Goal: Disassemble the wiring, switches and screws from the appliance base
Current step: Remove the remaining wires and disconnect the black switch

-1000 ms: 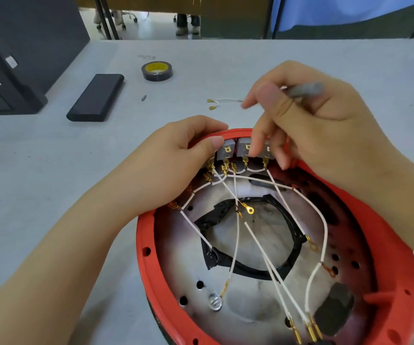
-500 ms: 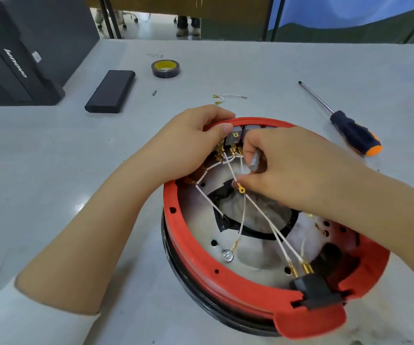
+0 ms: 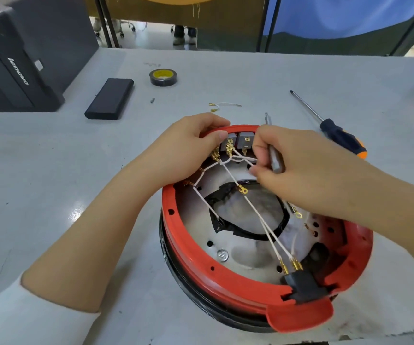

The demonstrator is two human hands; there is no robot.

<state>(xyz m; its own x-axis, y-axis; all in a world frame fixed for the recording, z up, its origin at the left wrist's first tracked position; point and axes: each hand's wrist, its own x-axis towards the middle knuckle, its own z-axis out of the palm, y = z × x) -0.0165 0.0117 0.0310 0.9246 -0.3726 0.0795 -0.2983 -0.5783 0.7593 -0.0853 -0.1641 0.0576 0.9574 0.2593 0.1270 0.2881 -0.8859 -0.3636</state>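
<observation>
Inside the red base (image 3: 202, 247), left hand (image 3: 188, 150) grips the rim; right hand (image 3: 298, 168) pinches white wires (image 3: 260, 220).

Two hands, one red base (image 3: 226, 277), two grey switches (image 3: 244, 141), one screwdriver (image 3: 335, 134), one tape roll (image 3: 163, 77), one black case (image 3: 109, 98).

One head cam, looks fwd & down, close over the red appliance base (image 3: 226, 277) near the tabletop (image 3: 51, 170) front edge.
</observation>
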